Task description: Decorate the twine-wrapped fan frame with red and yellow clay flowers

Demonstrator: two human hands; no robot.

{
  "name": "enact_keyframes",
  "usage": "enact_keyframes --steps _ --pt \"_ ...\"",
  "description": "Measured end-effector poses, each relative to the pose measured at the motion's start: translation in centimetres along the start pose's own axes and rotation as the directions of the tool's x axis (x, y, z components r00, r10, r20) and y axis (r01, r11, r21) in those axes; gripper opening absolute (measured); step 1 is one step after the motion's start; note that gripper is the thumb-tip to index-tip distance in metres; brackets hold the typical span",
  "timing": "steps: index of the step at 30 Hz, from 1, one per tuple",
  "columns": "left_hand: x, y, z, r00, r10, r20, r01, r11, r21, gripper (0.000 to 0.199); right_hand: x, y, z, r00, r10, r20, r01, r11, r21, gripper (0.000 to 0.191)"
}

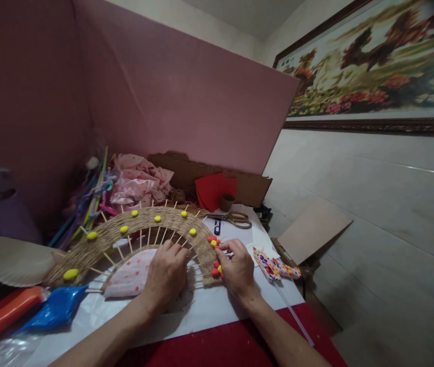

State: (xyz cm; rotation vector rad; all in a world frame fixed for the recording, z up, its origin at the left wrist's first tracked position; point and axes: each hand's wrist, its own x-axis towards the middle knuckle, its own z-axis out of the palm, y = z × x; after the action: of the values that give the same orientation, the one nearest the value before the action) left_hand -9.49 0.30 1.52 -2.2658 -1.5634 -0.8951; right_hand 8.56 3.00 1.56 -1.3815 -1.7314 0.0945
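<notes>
A fan-shaped craft of woven twine [167,216] on thin wooden sticks lies on the white sheet. Yellow clay discs [157,219] dot its band, and a half-round of pink dotted cloth [130,278] fills part of its inside. My left hand [168,272] is closed over the inner sticks beside the cloth; its fingertips are hidden. At the band's right end, my right hand [237,267] pinches at the edge of a flower [213,241] with red clay petals round a yellow disc. A second such flower [217,269] sits just below, partly covered by that hand.
Blue [56,308] and orange [6,311] clay packs lie at left, near a pale paper fan [18,260]. Behind are pink cloth [140,178], scissors [235,219], a small brown cup [226,202] and red sheets [211,191]. A flower-patterned piece [276,266] lies at right.
</notes>
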Motion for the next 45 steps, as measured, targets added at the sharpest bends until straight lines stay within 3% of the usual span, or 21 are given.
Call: enact_keyframes --steps 7,15,20,27,31,37,45 --pt "-0.1 0.1 0.0 1.000 0.028 -0.006 -0.028 0.999 -0.019 0.020 0.2 0.0 0.2 1.000 -0.005 -0.003 0.004 0.999 -0.052 0.008" --pt "-0.1 0.0 0.1 1.000 0.029 -0.008 -0.029 1.000 -0.003 0.021 0.1 0.4 -0.6 1.000 -0.013 0.026 0.010 0.995 0.103 0.007" --pt "-0.1 -0.1 0.2 0.999 0.037 -0.019 -0.037 0.999 -0.003 0.021 -0.1 0.2 -1.2 0.994 -0.106 -0.004 0.106 0.994 -0.033 0.015" --pt "-0.1 -0.1 0.0 0.999 0.049 -0.017 -0.049 0.999 -0.023 0.022 -0.6 -0.2 -1.4 0.967 -0.244 0.068 0.252 0.948 -0.193 0.035" --pt "0.0 -0.1 0.0 0.999 0.043 -0.021 -0.044 0.999 -0.023 0.021 -0.6 -0.3 -1.3 0.968 -0.233 0.089 0.245 0.955 -0.167 0.037" --pt "-0.1 -0.1 0.0 0.999 0.043 -0.013 -0.044 0.999 -0.028 0.021 0.3 0.7 -1.2 0.987 -0.155 -0.044 0.149 0.981 -0.122 0.042" --pt "0.0 0.2 -0.2 0.998 0.043 -0.035 -0.045 0.997 -0.058 0.024 0.3 0.7 -1.0 0.985 -0.171 0.017 0.171 0.975 -0.138 0.045"
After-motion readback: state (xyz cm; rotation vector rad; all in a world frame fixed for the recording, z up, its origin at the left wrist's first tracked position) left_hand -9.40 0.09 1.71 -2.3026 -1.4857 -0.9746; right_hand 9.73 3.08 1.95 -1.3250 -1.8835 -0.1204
